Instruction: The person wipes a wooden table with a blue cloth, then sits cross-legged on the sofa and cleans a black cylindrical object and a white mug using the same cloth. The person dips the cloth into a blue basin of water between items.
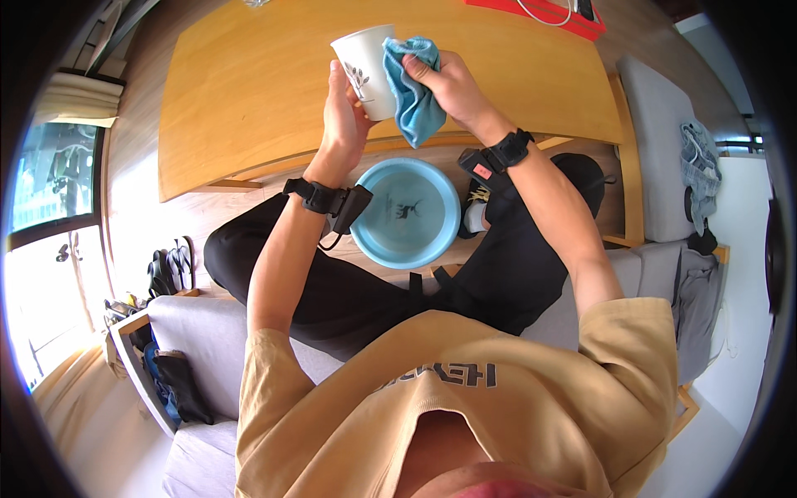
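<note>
Right hand (448,79) fingers are pinched on a blue cloth (415,91), pressing it against the rim of a white cup (369,70). Left hand (344,108) is wrapped around the cup from behind. Looks like mid-wipe; turning the cup seems next. Both forearms reach up, cup held above the blue basin (407,212).

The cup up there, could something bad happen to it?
Maybe. The left hand holds the cup only by its side, tilted, while the right hand pushes the cloth at its rim, so it might slip or get squashed. It is above the table edge, so it could fall towards the blue basin.
</note>
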Tool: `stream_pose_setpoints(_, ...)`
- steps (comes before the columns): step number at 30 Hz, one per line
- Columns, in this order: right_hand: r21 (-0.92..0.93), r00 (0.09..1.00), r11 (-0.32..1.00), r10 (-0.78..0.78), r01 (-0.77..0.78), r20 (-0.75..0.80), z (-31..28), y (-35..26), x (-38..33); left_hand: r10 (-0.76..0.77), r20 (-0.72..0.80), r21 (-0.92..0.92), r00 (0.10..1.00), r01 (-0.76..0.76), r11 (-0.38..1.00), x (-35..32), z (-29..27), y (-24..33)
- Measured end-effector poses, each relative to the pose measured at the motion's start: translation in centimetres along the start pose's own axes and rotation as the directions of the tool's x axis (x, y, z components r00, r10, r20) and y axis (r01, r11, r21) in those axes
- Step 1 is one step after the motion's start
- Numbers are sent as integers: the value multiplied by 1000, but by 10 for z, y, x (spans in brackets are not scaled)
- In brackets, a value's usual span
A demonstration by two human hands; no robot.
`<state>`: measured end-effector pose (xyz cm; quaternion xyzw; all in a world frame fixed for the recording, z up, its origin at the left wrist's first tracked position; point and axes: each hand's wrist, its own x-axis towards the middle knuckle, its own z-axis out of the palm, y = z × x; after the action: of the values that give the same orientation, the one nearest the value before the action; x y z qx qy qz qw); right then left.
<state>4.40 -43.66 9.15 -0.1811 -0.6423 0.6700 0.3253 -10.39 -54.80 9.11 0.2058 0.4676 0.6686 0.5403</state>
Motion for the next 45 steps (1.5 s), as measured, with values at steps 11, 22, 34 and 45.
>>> stream_pose_setpoints(11,-775,770,322,-560,544,307,35,14,-28,-150,-42,-409,988,120,905,1,-7,-13)
stream_pose_setpoints(22,-266,869,952,-256,151,-424,27,44,9,190,-233,368,954,-94,925,-5,10,-58)
stream_pose_setpoints(34,-224,932,974,-117,40,-344,35,51,4,149,-239,448,960,-27,894,-6,2,-48)
stream_pose_setpoints(45,113,924,993,72,-32,-375,50,66,-13,218,-160,620,963,-74,781,-2,-1,-36)
